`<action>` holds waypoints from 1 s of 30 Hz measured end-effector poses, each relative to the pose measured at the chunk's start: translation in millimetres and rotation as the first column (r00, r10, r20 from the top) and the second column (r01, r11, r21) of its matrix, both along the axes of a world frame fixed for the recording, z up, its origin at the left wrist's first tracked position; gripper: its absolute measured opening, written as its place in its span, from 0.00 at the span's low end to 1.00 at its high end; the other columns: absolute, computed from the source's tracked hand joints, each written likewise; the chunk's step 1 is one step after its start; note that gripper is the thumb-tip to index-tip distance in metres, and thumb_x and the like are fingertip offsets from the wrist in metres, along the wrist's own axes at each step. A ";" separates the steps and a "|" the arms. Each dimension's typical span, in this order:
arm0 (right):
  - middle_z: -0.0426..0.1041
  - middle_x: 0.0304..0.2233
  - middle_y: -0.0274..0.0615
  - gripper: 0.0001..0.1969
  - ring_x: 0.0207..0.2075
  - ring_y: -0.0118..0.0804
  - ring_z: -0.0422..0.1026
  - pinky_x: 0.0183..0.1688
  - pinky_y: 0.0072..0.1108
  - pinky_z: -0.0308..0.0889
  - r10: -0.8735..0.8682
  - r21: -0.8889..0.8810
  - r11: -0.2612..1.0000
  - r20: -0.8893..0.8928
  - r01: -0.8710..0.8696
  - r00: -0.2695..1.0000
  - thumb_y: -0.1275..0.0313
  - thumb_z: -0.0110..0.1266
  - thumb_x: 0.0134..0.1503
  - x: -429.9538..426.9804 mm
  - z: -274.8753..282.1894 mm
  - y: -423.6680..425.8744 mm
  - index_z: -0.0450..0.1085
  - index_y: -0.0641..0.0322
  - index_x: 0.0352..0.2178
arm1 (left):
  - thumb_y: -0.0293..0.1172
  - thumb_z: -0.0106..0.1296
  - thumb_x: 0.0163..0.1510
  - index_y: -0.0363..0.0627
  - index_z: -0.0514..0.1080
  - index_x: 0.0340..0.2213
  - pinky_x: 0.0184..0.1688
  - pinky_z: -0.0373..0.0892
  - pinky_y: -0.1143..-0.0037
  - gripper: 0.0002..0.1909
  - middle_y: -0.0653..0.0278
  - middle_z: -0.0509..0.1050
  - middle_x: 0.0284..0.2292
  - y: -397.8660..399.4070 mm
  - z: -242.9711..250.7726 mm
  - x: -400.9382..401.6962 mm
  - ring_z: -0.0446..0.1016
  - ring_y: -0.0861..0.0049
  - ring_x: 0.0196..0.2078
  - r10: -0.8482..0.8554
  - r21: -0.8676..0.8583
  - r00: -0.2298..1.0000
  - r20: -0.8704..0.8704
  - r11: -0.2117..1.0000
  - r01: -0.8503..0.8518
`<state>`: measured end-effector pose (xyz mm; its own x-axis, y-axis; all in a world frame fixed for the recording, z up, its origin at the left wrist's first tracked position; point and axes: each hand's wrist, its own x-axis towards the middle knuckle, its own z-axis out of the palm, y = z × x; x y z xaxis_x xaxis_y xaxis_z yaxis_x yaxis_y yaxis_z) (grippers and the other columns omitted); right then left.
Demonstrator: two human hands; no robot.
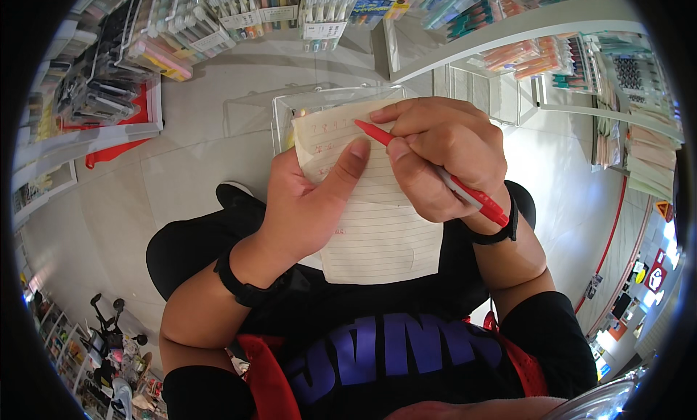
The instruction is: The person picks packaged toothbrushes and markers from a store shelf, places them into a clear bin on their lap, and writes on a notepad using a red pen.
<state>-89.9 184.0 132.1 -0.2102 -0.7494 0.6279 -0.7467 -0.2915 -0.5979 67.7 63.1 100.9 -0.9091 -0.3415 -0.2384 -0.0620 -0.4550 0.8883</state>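
A red and white pen (463,185) is gripped in my right hand (449,153), its tip at the top written line of a lined paper sheet (381,224). My left hand (310,202) holds the sheet's left side, thumb on top and the other fingers hidden beneath. Red handwriting stands on the upper left of the paper. The paper spreads over my lap, with its upper end above a clear basket (283,120). A black band is on each wrist.
Packs of pens (326,17) hang on racks in front. A white shelf frame (517,33) crosses the upper right, and another shelf (81,139) with a red piece below stands at left. Pale floor tiles (185,164) show around me. A stroller (109,322) stands at lower left.
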 end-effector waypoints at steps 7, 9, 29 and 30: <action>0.72 0.22 0.43 0.10 0.27 0.50 0.81 0.34 0.36 0.80 -0.017 0.022 1.000 -0.029 0.017 0.999 0.89 0.54 0.45 0.2 1.2 -0.7 0.63 0.65 0.24 | 0.37 0.53 0.67 0.37 0.75 0.48 0.39 0.74 0.79 0.15 0.65 0.80 0.38 -0.9 2.2 0.2 0.76 0.84 0.38 -0.010 0.007 1.000 0.009 1.000 0.010; 0.72 0.22 0.43 0.10 0.27 0.50 0.81 0.35 0.37 0.80 -0.013 0.019 1.000 -0.022 0.014 1.000 0.89 0.54 0.44 0.9 1.5 -1.0 0.63 0.65 0.24 | 0.37 0.53 0.67 0.37 0.75 0.48 0.39 0.74 0.79 0.15 0.66 0.80 0.38 -0.4 2.6 -0.1 0.76 0.84 0.38 0.002 -0.012 1.000 0.002 1.000 -0.002; 0.75 0.30 0.38 0.11 0.26 0.21 0.71 0.28 0.13 0.65 -0.175 0.033 0.982 0.543 0.188 0.821 0.76 0.61 0.61 -8.3 -0.3 0.4 0.65 0.66 0.39 | 0.33 0.54 0.64 0.36 0.73 0.48 0.43 0.73 0.78 0.15 0.63 0.79 0.41 -14.0 -16.7 -2.9 0.77 0.82 0.40 -0.002 0.071 0.994 0.108 0.997 -0.005; 0.75 0.30 0.38 0.11 0.26 0.21 0.71 0.29 0.13 0.65 -0.164 0.024 0.983 0.559 0.182 0.813 0.76 0.60 0.62 -9.4 -3.0 -0.3 0.66 0.66 0.40 | 0.30 0.53 0.63 0.36 0.71 0.49 0.45 0.73 0.77 0.15 0.62 0.78 0.42 -18.0 -21.6 -1.3 0.77 0.80 0.42 -0.024 0.111 0.994 0.102 0.994 0.012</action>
